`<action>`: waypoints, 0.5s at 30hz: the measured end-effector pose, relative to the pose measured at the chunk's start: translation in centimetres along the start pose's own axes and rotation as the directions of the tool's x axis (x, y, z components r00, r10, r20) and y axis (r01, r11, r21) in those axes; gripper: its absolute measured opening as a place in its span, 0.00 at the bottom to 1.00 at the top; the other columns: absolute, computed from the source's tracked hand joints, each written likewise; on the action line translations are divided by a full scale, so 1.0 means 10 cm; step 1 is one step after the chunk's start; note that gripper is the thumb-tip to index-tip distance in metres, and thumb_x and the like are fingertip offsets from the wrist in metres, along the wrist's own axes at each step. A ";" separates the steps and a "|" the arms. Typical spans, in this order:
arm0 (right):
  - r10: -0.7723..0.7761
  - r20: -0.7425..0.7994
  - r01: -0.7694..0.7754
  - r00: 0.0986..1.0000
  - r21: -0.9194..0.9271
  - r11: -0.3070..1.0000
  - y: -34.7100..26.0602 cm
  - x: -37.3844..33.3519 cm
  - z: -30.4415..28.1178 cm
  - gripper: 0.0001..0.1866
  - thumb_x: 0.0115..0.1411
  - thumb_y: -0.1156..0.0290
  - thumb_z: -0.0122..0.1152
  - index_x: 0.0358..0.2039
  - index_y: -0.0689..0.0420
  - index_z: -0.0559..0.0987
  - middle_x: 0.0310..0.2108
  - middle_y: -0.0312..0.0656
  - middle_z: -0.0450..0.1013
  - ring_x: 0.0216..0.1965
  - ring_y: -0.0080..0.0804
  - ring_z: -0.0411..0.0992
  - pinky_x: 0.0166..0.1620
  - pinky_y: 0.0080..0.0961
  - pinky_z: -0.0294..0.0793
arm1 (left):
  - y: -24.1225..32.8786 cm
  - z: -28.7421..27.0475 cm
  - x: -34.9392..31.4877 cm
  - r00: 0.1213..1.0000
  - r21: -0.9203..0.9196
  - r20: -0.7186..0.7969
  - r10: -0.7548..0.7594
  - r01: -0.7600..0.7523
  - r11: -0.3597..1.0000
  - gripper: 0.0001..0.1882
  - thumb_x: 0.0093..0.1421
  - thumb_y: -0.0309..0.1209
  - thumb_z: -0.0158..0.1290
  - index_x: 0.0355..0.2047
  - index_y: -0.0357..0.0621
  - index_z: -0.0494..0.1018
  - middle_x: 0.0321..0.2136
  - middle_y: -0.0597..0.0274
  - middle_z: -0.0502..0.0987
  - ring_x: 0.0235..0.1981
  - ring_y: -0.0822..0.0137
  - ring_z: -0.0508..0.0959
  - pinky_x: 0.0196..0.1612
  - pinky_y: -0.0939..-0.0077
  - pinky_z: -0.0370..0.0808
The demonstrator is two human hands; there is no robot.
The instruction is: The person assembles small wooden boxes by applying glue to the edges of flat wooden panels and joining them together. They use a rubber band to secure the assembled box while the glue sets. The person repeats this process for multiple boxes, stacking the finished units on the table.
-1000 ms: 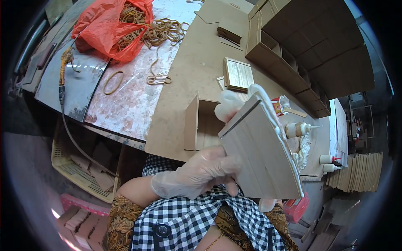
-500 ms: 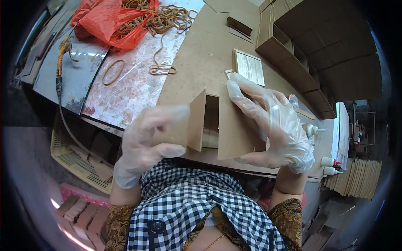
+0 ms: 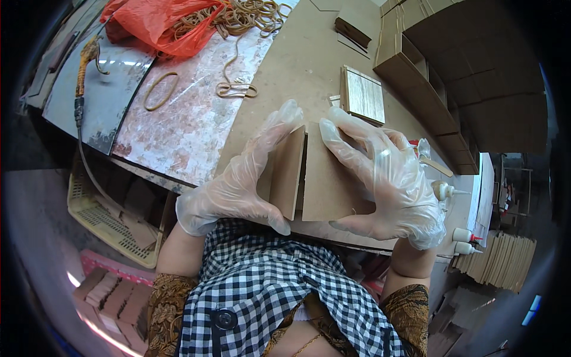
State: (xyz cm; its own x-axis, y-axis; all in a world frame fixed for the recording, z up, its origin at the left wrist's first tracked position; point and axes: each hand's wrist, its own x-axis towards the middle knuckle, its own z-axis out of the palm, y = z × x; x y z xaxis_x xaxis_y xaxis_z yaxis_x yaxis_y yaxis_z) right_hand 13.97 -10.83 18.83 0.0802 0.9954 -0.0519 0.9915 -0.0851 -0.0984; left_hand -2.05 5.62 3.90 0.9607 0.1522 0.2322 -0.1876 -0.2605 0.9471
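Observation:
Between my gloved hands stand brown fibreboard panels: a narrow left panel (image 3: 288,177) and a wider right panel (image 3: 328,181), with only a thin dark gap separating them. My left hand (image 3: 238,184) grips the left panel, thumb at its near end and fingers at its far end. My right hand (image 3: 395,190) spans the wider panel the same way, its thumb at the near edge and its fingertips at the far side. Clear thin gloves cover both hands. What lies under my right palm is hidden.
Beyond my right hand lies a pale wood-grain panel (image 3: 364,95). Glue bottles (image 3: 443,190) stand at the right edge near stacked boards (image 3: 496,259). A red bag (image 3: 169,33) of rubber bands is far left, beside an orange-handled tool (image 3: 81,74). Brown divided boxes (image 3: 416,83) line the back right.
My left hand has moved in from the left and closed on the left panel. The wide gap between the two panels has narrowed to a slit. My right hand keeps its hold.

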 end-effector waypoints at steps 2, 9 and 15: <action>0.007 0.003 -0.007 1.000 0.004 1.000 -0.01 0.01 0.01 0.56 0.30 0.40 0.69 0.62 0.50 0.69 0.60 0.46 0.64 0.51 0.52 0.65 0.56 0.43 0.64 | -0.02 0.00 0.00 1.000 -0.011 0.004 0.017 -0.017 1.000 0.72 0.29 0.51 0.74 0.69 0.43 0.42 0.69 0.44 0.44 0.70 0.49 0.46 0.70 0.60 0.48; 0.009 0.010 -0.008 1.000 -0.003 1.000 -0.03 0.05 0.04 0.55 0.31 0.39 0.68 0.62 0.50 0.69 0.59 0.46 0.65 0.50 0.51 0.65 0.56 0.42 0.64 | -0.08 0.01 -0.02 1.000 -0.023 -0.003 0.024 -0.024 0.999 0.72 0.30 0.52 0.74 0.70 0.43 0.42 0.69 0.44 0.44 0.70 0.49 0.48 0.69 0.60 0.50; 0.015 0.027 -0.015 1.000 -0.020 1.000 -0.05 0.06 0.02 0.55 0.30 0.40 0.68 0.62 0.51 0.69 0.59 0.46 0.65 0.49 0.51 0.65 0.55 0.42 0.64 | -0.14 0.05 -0.02 0.998 -0.078 -0.029 0.061 -0.063 0.995 0.72 0.31 0.52 0.74 0.69 0.43 0.42 0.69 0.44 0.44 0.70 0.50 0.47 0.70 0.60 0.49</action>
State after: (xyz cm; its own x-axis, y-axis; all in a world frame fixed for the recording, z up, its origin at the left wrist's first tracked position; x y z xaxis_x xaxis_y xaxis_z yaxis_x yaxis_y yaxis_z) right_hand 13.50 -10.19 18.62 0.0926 0.9924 -0.0804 0.9920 -0.0989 -0.0782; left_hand -1.92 5.47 2.39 0.9413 0.1633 0.2954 -0.2630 -0.1940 0.9451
